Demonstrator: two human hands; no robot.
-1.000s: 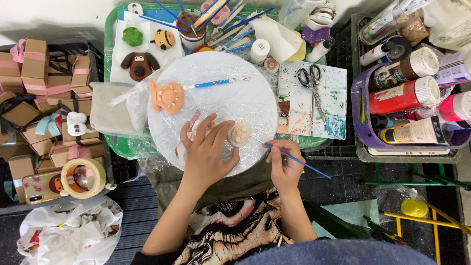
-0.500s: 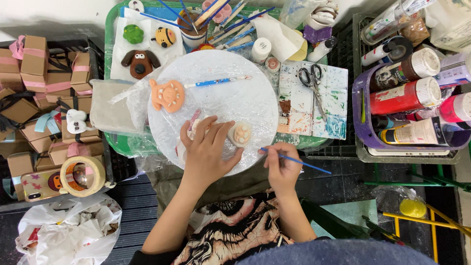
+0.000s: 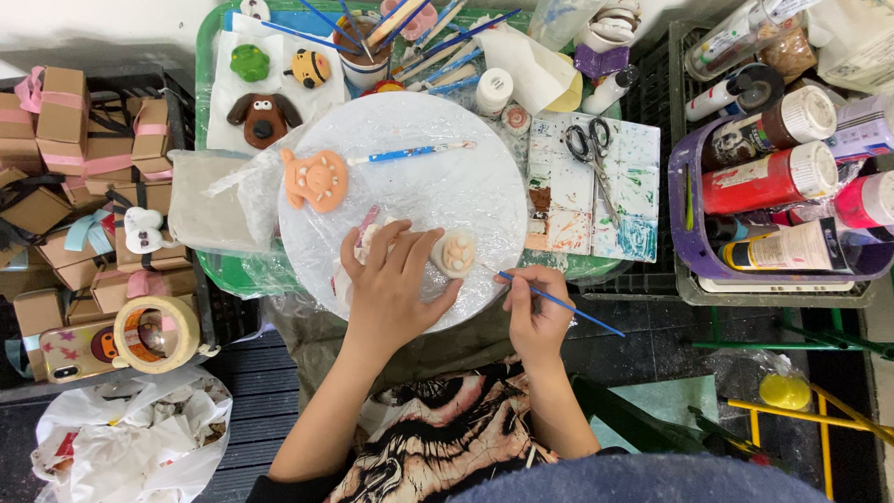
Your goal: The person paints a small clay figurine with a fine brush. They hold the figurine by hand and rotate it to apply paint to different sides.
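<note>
While the left hand [image 3: 391,293] lies spread flat on the white round board [image 3: 466,177], its fingertips pin a small cream clay piece [image 3: 455,252] just beyond the thumb side. Right hand [image 3: 537,312] pinches a thin blue brush [image 3: 559,303], tip aimed at that piece, nearly touching. Versus a second ago: brush has crept closer to the clay, left hand barely shifted, so painting looks about to start or resume. Further from the grip: orange clay face [image 3: 317,180], spare brush [image 3: 410,152], scissors [image 3: 589,149] on the paint-stained palette [image 3: 615,224].
</note>
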